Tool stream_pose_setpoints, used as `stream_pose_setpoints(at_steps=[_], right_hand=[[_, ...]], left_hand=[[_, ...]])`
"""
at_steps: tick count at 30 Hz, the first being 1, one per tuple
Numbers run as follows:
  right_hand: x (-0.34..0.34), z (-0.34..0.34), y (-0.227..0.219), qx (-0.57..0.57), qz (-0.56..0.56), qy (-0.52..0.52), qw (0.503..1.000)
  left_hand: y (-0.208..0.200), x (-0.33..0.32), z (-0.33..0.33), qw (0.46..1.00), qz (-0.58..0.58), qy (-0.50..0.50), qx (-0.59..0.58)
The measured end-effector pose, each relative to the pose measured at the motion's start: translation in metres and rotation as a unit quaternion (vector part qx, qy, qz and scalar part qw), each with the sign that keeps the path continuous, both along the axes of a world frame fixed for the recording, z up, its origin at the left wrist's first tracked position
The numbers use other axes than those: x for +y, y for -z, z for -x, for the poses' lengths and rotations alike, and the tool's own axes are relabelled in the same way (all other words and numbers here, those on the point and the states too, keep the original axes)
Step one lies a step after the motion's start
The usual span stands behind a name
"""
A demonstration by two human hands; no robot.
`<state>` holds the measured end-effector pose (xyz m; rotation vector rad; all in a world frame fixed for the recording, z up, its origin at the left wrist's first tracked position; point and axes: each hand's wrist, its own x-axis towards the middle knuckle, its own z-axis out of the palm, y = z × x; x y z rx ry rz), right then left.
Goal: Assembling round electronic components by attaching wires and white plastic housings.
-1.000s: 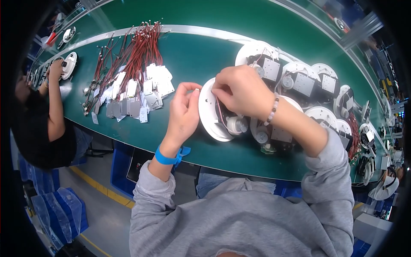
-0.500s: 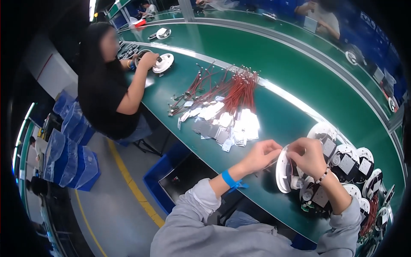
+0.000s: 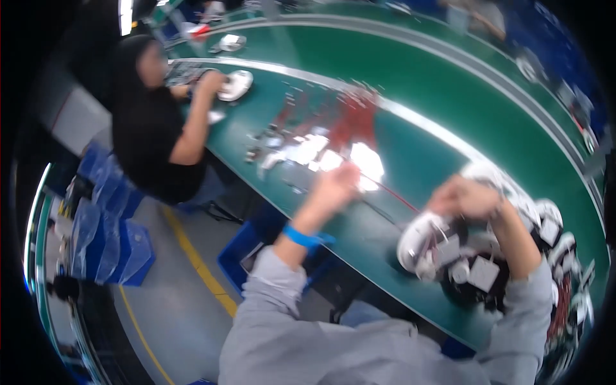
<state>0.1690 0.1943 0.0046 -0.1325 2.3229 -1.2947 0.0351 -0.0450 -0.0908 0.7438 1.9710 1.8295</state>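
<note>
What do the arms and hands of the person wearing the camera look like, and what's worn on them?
Both hands, left and right, look ungloved. Loose light-grey sleeves are pushed up, leaving the forearms bare. A bright blue band with a loose end circles the left wrist; a thin bracelet on the right is too blurred for detail.

Grey floor, yellow stripes

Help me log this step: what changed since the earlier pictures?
The left hand moved left from the white disc toward the pale plates; blur hides its grip. A red wire now shows between the hands. The right hand stays by the disc; plates unmoved.
</note>
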Motion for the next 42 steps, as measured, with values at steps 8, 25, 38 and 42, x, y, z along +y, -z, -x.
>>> stream_pose_setpoints(at_steps=[8,25,38,42], right_hand=[[-0.023,0.005,-0.003,-0.038,0.168,0.048,0.984],[-0.053,-0.024,-0.05,0.033,0.278,0.112,0.954],[-0.06,-0.005,-0.049,0.056,0.283,0.158,0.944],[-0.057,-0.007,-0.043,0.073,0.257,0.163,0.95]], left_hand=[[-0.028,-0.058,0.036,0.997,0.037,-0.066,0.02],[-0.102,-0.001,-0.06,0.924,-0.018,0.243,0.293],[-0.127,-0.005,-0.023,0.945,0.081,0.317,0.006],[-0.125,-0.003,-0.023,0.939,0.062,0.336,-0.044]])
